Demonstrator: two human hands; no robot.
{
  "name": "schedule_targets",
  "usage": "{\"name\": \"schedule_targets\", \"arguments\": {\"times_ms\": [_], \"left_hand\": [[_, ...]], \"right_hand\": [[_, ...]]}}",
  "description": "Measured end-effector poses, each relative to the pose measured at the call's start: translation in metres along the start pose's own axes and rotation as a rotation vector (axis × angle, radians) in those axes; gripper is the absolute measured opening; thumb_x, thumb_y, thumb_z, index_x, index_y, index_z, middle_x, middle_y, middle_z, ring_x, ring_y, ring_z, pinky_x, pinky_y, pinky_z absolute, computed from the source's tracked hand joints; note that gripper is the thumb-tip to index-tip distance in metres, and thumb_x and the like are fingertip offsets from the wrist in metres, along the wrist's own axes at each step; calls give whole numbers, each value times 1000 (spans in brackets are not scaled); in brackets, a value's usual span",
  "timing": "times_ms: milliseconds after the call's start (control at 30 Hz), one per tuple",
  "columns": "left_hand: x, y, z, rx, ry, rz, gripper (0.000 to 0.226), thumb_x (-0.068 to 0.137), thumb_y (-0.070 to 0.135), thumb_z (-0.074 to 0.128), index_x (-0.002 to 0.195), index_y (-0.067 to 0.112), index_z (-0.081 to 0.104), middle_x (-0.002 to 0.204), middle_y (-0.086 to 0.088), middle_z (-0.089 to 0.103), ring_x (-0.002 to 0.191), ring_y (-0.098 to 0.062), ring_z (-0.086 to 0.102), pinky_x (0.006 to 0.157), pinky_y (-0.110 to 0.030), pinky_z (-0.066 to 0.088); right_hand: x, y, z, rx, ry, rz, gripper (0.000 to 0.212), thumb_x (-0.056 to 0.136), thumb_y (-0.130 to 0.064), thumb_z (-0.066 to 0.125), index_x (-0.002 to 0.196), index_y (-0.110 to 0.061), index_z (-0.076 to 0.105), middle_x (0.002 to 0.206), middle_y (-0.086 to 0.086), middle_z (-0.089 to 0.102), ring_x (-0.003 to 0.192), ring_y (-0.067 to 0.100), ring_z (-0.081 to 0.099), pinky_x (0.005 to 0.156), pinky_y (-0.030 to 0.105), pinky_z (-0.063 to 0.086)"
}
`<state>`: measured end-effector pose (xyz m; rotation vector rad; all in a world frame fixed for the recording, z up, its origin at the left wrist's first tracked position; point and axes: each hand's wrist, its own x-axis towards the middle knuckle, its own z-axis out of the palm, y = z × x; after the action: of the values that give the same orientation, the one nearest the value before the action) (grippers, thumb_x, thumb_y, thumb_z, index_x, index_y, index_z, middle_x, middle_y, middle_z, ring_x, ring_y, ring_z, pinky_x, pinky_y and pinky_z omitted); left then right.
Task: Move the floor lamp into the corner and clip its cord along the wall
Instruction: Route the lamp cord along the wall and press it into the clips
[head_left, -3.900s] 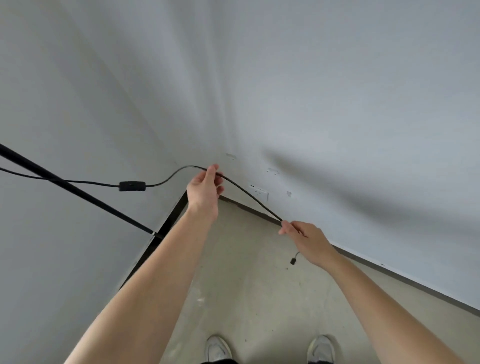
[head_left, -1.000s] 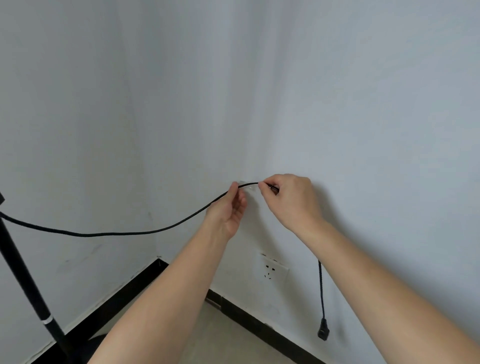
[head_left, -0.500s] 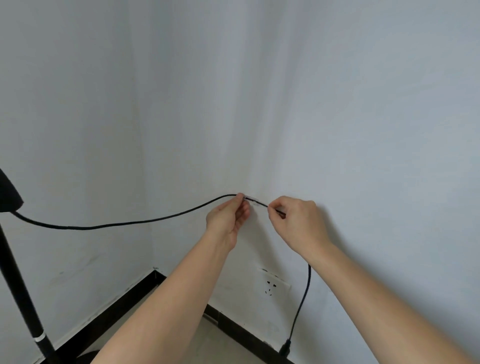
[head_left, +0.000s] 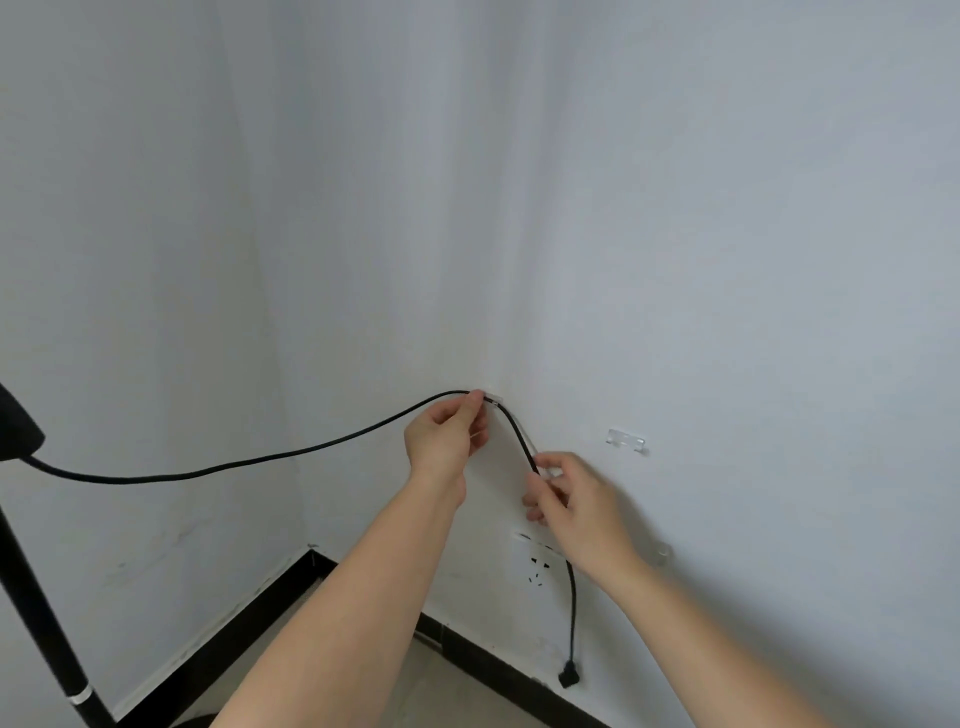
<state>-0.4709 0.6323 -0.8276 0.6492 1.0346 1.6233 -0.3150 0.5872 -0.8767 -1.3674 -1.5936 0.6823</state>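
walls (head_left: 727, 260): two counted, meeting at the corner; the right one carries the clips and the socket.
floor lamp (head_left: 31, 597): one, black pole at the left edge beside the left wall, close to the corner; base mostly out of view.
skirting (head_left: 218, 644): black strip seen along the foot of both walls.
cord (head_left: 260, 460): one, black; slack sag from the lamp to the corner clip, then bent downward along the right wall.
left hand (head_left: 447, 441): cord pinched between thumb and fingers (head_left: 475, 402), pressed at the corner clip.
right hand (head_left: 576, 499): fingers closed on the cord lower down, just below the bend.
wall socket (head_left: 537, 564): one, white, below the right hand; nothing plugged in.
clips: two counted for certain. corner clip (head_left: 492, 401) is touched by the cord; full seating cannot be told. spare clip (head_left: 626, 440) sits empty to the right, apart from the cord. A possible third by the right wrist is too faint to confirm.
plug (head_left: 569, 678): one, hanging free near the skirting.
risk 1: cord could be popped out of the corner clip by a downward tug from the right hand.
risk 2: clip could be peeled off the wall if adhesive-backed, judging by the sharp bend.
risk 3: spare clip could be skipped by the downward run.
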Motion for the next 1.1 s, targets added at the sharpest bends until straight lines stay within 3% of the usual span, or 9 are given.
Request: {"name": "schedule_targets", "arguments": {"times_ms": [133,233,433,567,667,767,867,1000,1100], "left_hand": [[-3,2,5,25,52,26,17,90,9,72,73,11,69,68,-4,68,63,-17,61,62,-26,55],[-8,3,10,29,86,41,19,91,9,71,72,11,67,70,-5,66,65,-17,60,66,-28,56],[-27,-15,22,92,172,121,18,96,14,62,79,11,69,77,-4,67,75,-19,62,67,-24,55],[-56,-47,24,264,51,126,20,96,26,62,80,17,71,79,3,72,75,-10,67,66,-23,55],[-74,-68,25,343,-83,59,23,93,35,67,87,14,74,81,3,74,78,-8,69,65,-24,56],[-80,-75,30,353,-148,-8,25,92,35,69,91,10,74,83,0,72,79,-11,67,68,-26,56],[-80,-74,34,300,-152,-12,19,92,26,71,80,12,75,71,-1,66,67,-10,62,67,-27,55],[-74,-70,39,153,-140,-84,12,91,17,73,90,5,72,72,-4,66,62,-11,63,62,-24,56],[-72,-68,43,44,-138,-128,17,87,11,76,97,-2,70,77,-9,71,62,-15,66,64,-24,58]], "right_hand": [[-21,18,-13,100,-64,135,11,99,-24,60,94,-22,70,74,-1,74,66,18,73,76,41,59],[-44,34,-27,164,-103,216,15,100,-25,59,95,-21,72,71,-1,72,65,15,71,78,39,59],[-65,48,-43,215,72,191,18,97,-31,63,83,-31,75,59,-13,63,48,2,50,51,12,43],[-65,51,-47,178,130,146,25,94,-36,66,74,-23,76,58,-10,59,48,3,42,49,15,35],[-62,53,-49,177,150,163,28,91,-39,66,77,-16,73,58,-4,54,49,8,39,51,26,33],[-59,52,-52,204,139,185,26,89,-37,66,81,-13,74,60,-2,57,52,9,44,52,25,35],[-61,50,-56,201,105,188,31,88,-39,68,77,-11,75,59,-2,56,50,9,42,53,26,35],[-61,38,-70,276,98,206,18,88,-40,71,73,-33,79,55,-11,64,42,7,41,44,18,37],[-59,26,-84,336,99,255,20,85,-40,72,74,-25,80,54,-8,64,39,8,43,40,18,36]]}}
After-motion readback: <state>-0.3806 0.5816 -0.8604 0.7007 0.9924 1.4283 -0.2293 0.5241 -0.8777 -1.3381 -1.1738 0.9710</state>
